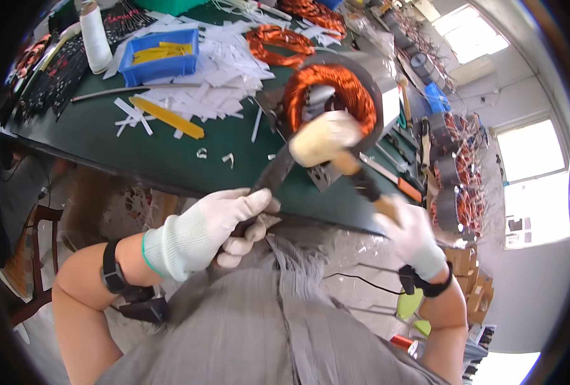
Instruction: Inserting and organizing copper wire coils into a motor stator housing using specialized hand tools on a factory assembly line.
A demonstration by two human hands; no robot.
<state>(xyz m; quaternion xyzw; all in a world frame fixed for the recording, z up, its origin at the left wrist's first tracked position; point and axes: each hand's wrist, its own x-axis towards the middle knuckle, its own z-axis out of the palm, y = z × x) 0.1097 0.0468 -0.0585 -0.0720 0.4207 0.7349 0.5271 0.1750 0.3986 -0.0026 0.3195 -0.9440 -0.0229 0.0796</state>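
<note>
Both hands wear white knit gloves. My left hand (201,224) is closed round a dark flat bar (274,179) that slants up toward a motor stator (373,122) on the table. Thick orange copper windings (336,76) ring the stator's opening. My right hand (416,240), smeared by motion, grips the handle of a mallet (323,138). The pale, blurred mallet head lies in front of the stator's near side and hides the bar's far end. Whether the head touches the bar I cannot tell.
Left of the stator, white paper strips (217,70) surround a blue bin (160,72) of yellow strips. A yellow flat strip (166,117), a thread cone (95,42) and loose copper coils (272,48) share the green table (189,154). Hand tools (394,176) lie at right; wound stators (448,167) stand beyond.
</note>
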